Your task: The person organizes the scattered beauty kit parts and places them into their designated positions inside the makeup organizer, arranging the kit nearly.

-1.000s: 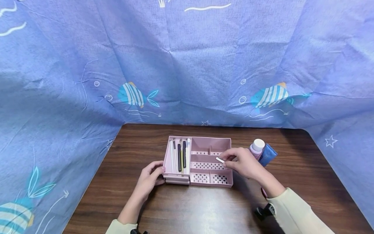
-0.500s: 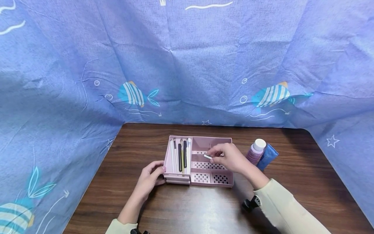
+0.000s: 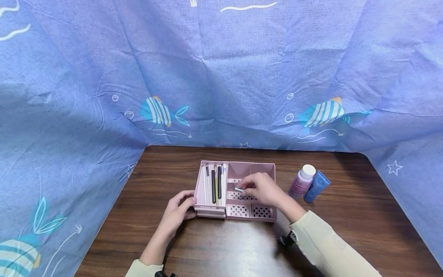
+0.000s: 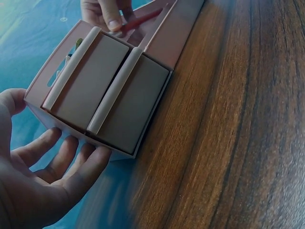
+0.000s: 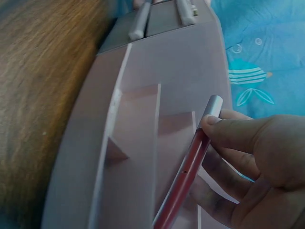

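A pink desk organizer (image 3: 250,219) sits on the table, with a raised tray of makeup brushes (image 3: 213,186) on its left and low divided compartments on its right. My left hand (image 3: 177,209) grips its left side; in the left wrist view the thumb lies at the upper edge and the fingertips along the lower edge, beside two drawers (image 4: 128,102). My right hand (image 3: 262,188) pinches a slim red tube with a silver end (image 5: 183,186) between thumb and fingers. The tube slants over the middle long compartment, its lower end out of frame in the right wrist view.
Right of the organizer, a purple bottle with a white cap (image 3: 302,182) stands beside a blue squeeze tube (image 3: 317,187). Behind the dark wooden table (image 3: 166,161) hangs a blue cloth (image 3: 221,96) printed with fish.
My right hand has moved left with the slim tube, from the compartments' right end toward the middle compartment's left part. My left hand stays on the organizer.
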`<action>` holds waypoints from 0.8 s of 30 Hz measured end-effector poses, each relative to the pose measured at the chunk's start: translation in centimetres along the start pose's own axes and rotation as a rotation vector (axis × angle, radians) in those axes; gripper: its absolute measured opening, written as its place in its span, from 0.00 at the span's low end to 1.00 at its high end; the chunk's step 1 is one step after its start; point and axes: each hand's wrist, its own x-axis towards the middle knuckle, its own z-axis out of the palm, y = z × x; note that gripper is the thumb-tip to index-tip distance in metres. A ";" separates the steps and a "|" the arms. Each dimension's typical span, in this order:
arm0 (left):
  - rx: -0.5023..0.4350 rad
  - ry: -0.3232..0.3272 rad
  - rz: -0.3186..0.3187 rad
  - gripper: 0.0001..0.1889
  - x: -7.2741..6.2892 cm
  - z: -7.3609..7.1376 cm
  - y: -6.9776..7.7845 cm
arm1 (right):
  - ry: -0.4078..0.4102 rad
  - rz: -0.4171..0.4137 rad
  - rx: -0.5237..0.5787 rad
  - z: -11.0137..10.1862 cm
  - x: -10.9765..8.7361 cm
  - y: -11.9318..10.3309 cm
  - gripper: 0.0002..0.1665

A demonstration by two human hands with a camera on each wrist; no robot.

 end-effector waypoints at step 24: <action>-0.003 0.005 0.002 0.17 0.1 0.1 -0.2 | -0.006 0.006 -0.190 2.6 -0.2 1.5 0.11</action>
